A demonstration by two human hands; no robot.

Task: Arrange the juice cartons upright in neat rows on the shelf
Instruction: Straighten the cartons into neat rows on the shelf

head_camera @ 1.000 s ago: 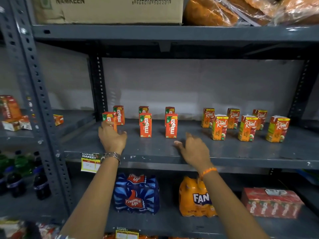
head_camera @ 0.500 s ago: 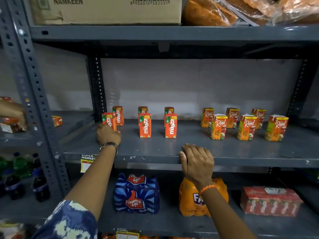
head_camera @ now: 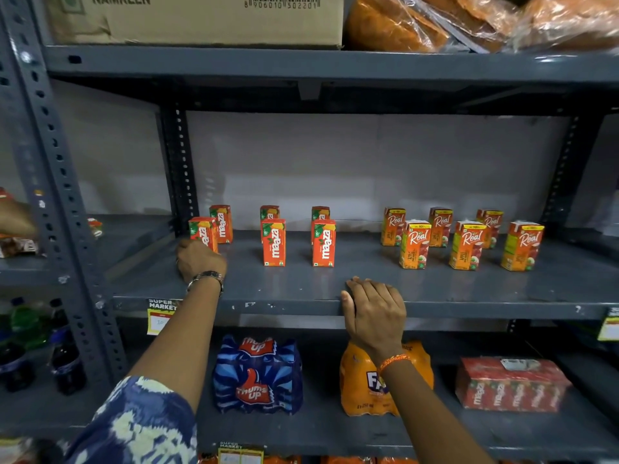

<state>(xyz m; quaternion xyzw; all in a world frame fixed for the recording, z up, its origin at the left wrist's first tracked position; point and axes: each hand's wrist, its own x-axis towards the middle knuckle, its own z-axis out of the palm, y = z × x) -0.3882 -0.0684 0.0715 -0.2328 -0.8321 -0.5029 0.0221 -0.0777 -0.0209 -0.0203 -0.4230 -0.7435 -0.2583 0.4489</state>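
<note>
Several red Maaza cartons stand upright in two rows on the grey shelf (head_camera: 368, 266), with a front pair at centre (head_camera: 274, 242) (head_camera: 324, 242). My left hand (head_camera: 201, 261) is curled around the base of the front-left Maaza carton (head_camera: 202, 231), which stands slightly turned beside the shelf post. Several orange Real cartons (head_camera: 466, 245) stand upright in two staggered rows on the right. My right hand (head_camera: 373, 309) lies palm-down on the shelf's front edge, holding nothing.
The grey upright post (head_camera: 181, 169) stands just left of my left hand. A cardboard box (head_camera: 194, 18) and bagged snacks (head_camera: 469, 21) sit on the shelf above. Below are a Thums Up pack (head_camera: 258, 375), a Fanta pack (head_camera: 358, 383) and a red Maaza pack (head_camera: 509, 385). Another person's hand (head_camera: 15, 217) reaches into the left bay.
My right hand drew back from the shelf surface to its front edge. My left hand slid down to the front-left carton's base. Another person's hand appeared at the far left.
</note>
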